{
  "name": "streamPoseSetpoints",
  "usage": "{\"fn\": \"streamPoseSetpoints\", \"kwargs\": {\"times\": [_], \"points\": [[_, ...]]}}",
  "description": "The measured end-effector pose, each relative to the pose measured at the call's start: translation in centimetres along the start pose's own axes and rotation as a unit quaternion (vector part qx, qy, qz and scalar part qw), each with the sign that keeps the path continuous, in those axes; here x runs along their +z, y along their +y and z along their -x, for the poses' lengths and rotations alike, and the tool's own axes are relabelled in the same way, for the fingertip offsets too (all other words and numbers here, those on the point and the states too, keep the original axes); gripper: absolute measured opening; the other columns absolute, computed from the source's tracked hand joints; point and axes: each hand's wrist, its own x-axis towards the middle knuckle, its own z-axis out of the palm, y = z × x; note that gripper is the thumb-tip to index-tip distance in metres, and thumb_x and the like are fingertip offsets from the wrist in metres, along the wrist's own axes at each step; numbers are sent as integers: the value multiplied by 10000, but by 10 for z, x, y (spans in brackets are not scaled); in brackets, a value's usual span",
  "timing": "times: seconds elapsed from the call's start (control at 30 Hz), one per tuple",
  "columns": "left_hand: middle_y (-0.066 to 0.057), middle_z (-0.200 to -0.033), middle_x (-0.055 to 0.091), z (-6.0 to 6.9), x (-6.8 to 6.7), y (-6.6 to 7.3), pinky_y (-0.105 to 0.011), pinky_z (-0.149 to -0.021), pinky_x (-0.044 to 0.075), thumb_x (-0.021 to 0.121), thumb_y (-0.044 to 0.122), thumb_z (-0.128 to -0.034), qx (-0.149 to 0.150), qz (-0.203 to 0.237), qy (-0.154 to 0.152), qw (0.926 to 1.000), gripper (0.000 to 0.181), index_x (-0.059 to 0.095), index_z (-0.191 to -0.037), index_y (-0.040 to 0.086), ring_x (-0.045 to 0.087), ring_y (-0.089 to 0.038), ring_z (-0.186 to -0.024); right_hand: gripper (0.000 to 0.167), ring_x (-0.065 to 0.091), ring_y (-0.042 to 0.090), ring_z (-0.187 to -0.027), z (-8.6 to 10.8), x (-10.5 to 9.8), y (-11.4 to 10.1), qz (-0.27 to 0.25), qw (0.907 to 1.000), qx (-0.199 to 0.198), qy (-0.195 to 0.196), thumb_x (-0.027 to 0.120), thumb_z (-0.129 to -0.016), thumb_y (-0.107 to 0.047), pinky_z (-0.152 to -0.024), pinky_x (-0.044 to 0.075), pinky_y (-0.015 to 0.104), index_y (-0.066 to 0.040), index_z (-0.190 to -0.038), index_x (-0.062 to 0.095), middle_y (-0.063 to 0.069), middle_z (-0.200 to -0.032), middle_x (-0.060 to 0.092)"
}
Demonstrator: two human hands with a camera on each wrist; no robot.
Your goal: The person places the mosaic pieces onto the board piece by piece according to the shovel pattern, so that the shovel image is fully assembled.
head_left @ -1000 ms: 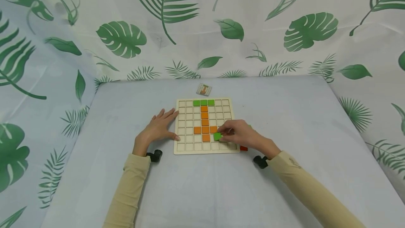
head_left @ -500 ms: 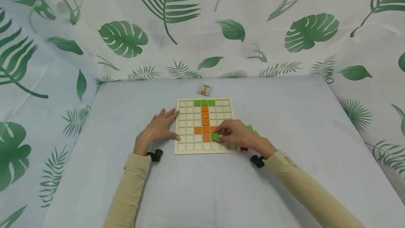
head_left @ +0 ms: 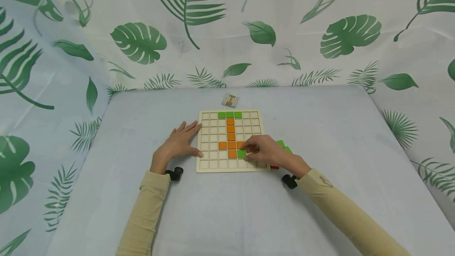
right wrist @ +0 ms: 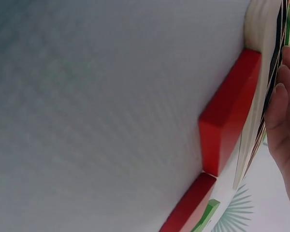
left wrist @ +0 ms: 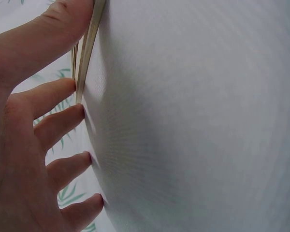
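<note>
A pale grid board [head_left: 209, 164] lies on the table with orange square tiles [head_left: 232, 145] forming a column and crossbar. Green tiles [head_left: 230, 115] line the column's top. One more green tile [head_left: 241, 153] sits flat in a cell right of the lowest orange one. My right hand [head_left: 266, 150] is over the board, thumb and index fingertips apart at that tile's right corners; contact is unclear. My left hand [head_left: 179, 143] rests with spread fingers along the board's left edge, and its thumb [left wrist: 63, 24] touches the board's side in the left wrist view.
A small pattern card [head_left: 230, 100] lies behind the board. Loose green tiles [head_left: 284, 145] and red tiles [right wrist: 227, 111] lie by the board's right edge, partly hidden by the right hand. A leaf-print cloth [head_left: 213, 42] hangs behind the table.
My right hand has moved slightly left with the green tile and set it into the cell beside the lowest orange tile; its fingertips have loosened. The left hand stays still.
</note>
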Motion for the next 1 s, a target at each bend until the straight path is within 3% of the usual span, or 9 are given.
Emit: {"fn": "streamPoseSetpoints", "kwargs": {"times": [0.4,0.63,1.0], "points": [[-96,-1734,145,-1,0,0,-654,-1273,60,864,379,-829,-23,35,2,10000,1066,235,-1655,138,15,-433,-1591,246,661,159,-836,10,-9,2,7,9996,-207,206,840,-851,-98,-750,594,293,-33,-1078,772,38,-963,751],[-102,-1732,150,0,0,0,-655,-1273,63,863,373,-830,6,31,9,10000,1061,240,-1654,133,19,-437,-1590,239,634,117,-848,21,-15,10,74,9997,164,191,819,-863,-101,-758,570,278,-51,-1091,765,3,-986,753],[-109,-1733,142,1,0,0,-651,-1274,54,860,375,-833,-15,29,4,10000,1067,228,-1656,129,12,-436,-1590,228,614,128,-830,37,-26,23,212,9986,353,330,817,-855,-62,-709,536,253,-61,-1079,773,4,-962,723]]}}
